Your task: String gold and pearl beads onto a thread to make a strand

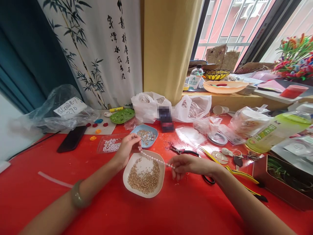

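Left forearm [56,213] at 7 o'clock, bangle [78,195] on it. Bead strand [156,159] drawn between hands, across 1 o'clock side of bowl [126,178] of gold beads [144,182]. Left hand [128,148] at strand's 10 o'clock, right hand [187,164] at 3; hands apart, each pinching one end. Blue dish [154,133] at bowl's 12.

Red tabletop [102,215]. Left hand [128,149] pinches one end of beaded strand [153,158]; right hand [185,165] holds other end, strand stretched over white dish [125,176] of gold beads [144,181]. Just beyond: blue dish [155,133] with mixed beads. Left of it, clear tray [99,147] with pearly beads [110,145]. Farther left, black phone [72,139]. Right: black-handled pliers [192,152] near right hand, yellow-handled pliers [237,171], brown box [281,187]. Far right, large bottle [276,130], tilted.
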{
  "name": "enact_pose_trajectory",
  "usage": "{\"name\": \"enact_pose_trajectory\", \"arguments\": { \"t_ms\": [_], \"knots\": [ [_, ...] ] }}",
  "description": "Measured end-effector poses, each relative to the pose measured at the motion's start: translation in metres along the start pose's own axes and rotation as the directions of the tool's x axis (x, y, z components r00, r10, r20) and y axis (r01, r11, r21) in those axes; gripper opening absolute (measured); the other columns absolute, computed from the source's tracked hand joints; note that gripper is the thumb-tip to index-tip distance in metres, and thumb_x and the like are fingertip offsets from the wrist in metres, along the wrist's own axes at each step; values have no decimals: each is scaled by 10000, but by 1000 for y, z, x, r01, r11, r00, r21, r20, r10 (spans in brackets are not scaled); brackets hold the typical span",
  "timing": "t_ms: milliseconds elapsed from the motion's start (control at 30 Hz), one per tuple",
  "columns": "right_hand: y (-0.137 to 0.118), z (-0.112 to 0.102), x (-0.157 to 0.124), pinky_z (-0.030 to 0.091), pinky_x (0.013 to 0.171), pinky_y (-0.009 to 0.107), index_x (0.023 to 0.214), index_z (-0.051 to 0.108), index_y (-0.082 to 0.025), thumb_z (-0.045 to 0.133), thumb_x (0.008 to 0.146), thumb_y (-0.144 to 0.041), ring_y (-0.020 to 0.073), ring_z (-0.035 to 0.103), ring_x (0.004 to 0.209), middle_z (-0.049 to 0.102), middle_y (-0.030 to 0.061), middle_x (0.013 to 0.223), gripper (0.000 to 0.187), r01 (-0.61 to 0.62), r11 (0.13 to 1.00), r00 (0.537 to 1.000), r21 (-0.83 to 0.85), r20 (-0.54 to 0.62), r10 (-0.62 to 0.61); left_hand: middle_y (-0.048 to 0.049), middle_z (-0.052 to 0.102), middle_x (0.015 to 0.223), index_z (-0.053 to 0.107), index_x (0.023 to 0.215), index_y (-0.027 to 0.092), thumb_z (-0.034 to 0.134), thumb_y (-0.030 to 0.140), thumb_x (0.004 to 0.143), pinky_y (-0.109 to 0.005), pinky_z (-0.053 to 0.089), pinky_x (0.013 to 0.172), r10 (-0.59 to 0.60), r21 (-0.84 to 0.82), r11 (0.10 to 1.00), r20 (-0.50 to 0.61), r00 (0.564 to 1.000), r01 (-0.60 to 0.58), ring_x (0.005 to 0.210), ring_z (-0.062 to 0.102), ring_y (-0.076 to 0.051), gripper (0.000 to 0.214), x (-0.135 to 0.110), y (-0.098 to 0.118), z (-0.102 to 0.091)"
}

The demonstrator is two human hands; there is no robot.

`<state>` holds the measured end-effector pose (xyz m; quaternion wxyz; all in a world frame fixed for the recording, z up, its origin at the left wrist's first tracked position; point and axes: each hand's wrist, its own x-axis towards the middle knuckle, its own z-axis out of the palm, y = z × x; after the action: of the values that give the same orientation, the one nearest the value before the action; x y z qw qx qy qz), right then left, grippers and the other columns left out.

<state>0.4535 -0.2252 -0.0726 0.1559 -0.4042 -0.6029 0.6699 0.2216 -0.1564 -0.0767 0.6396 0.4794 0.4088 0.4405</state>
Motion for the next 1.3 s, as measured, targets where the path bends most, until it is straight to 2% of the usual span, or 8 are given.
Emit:
{"name": "enact_pose_trajectory", "arguments": {
  "t_ms": [200, 400, 500, 733, 933, 1067, 1167, 1300],
  "knots": [
    [-1, -1, -1, 430, 502, 219, 811, 468, -145, 446, 745, -122, 108, 610, 556, 653, 30, 697, 73, -49, 994, 999, -98, 13, 51, 36, 482, 517, 523, 655, 165, 555, 248, 688, -199, 311, 432, 76, 364, 922, 160, 984, -130, 440, 424, -88, 95, -2, -9, 2],
    [-5, 13, 3, 420, 436, 188, 733, 423, -159, 503, 734, -154, 70, 569, 432, 646, 20, 711, 80, -25, 996, 989, -88, -150, 11, -35, 620, 717, 645, 682, 208, 574, 215, 681, -281, 349, 673, 195, 672, 602, 401, 895, -432, 733, 517, -192, 71, -24, -8, 17],
    [-6, 24, 7, 422, 411, 184, 736, 414, -167, 499, 745, -176, 67, 557, 417, 637, 10, 702, 86, 32, 996, 980, -79, -194, -47, -37, 621, 785, 647, 735, 225, 571, 247, 699, -308, 341, 769, 220, 597, 648, 448, 867, -473, 826, 510, -211, 87, -35, -8, 27],
    [-3, 45, 18, 352, 352, 160, 677, 291, -211, 450, 777, -171, 81, 515, 394, 460, -83, 505, 192, 90, 967, 919, -237, -355, -172, -18, 611, 749, 584, 748, 184, 590, 185, 656, -251, 404, 639, -3, 449, 863, 466, 885, -233, 717, 562, -175, 92, -38, -24, 33],
    [4, 44, 16, 417, 456, 189, 752, 333, -198, 365, 823, -142, 84, 510, 534, 497, -12, 685, 96, 172, 899, 916, -403, -270, -297, 0, 606, 699, 598, 738, 202, 552, 167, 691, -240, 354, 589, 128, 613, 641, 508, 852, -463, 666, 542, -165, 75, -38, -25, 28],
    [2, 45, 15, 396, 434, 189, 764, 336, -201, 357, 822, -135, 94, 497, 519, 490, -22, 639, 90, 121, 873, 903, -472, -313, -294, -18, 638, 713, 624, 763, 201, 480, 183, 759, -250, 347, 588, 141, 665, 537, 536, 832, -519, 652, 555, -167, 145, -39, -27, 28],
    [-5, 44, 13, 391, 432, 193, 794, 348, -200, 351, 821, -133, 96, 507, 507, 507, -21, 644, 73, 97, 877, 914, -471, -306, -265, -28, 651, 726, 640, 760, 197, 455, 191, 775, -255, 356, 602, 141, 649, 559, 539, 830, -516, 659, 560, -169, 185, -39, -27, 29],
    [-15, 40, 5, 387, 460, 193, 819, 398, -187, 317, 815, -109, 95, 504, 532, 512, -17, 643, 112, 131, 871, 923, -473, -262, -281, -22, 640, 721, 626, 761, 187, 464, 205, 755, -244, 375, 579, 91, 580, 712, 483, 871, -396, 664, 562, -165, 163, -39, -30, 30]
  ]
}}
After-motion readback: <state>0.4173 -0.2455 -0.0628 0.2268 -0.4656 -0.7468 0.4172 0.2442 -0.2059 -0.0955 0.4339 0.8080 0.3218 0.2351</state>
